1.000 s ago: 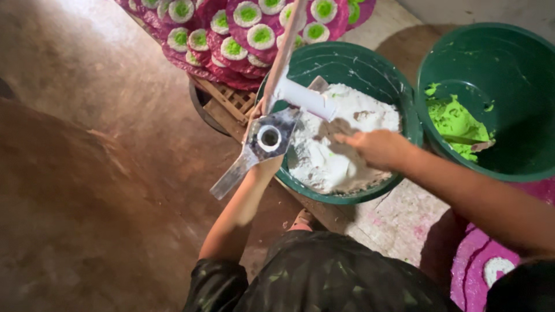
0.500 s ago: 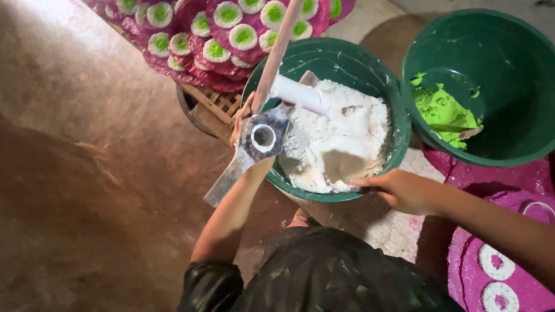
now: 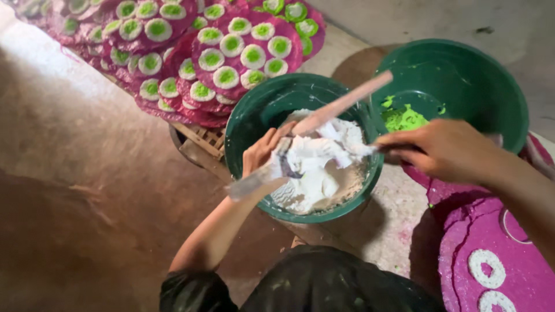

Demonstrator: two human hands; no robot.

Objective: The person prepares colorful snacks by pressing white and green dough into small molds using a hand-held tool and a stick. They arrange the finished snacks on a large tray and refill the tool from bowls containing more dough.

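Observation:
My left hand grips a metal mould tool with a long pinkish wooden handle, held tilted over a green bowl of white dough. White dough is smeared over the tool's head. My right hand hovers at the bowl's right rim, its fingertips pinched on a bit of white dough that reaches the tool. My dark-clothed lap shows at the bottom.
A second green bowl at the right holds a lump of green dough. Pink round sheets with white-and-green circles lie stacked at the top left on a wooden rack. A magenta sheet with white rings lies at the bottom right.
My right hand left the bowl's near rim and rose to its right side, up to the tool, with dough. The tool now carries white dough and its handle tilts right.

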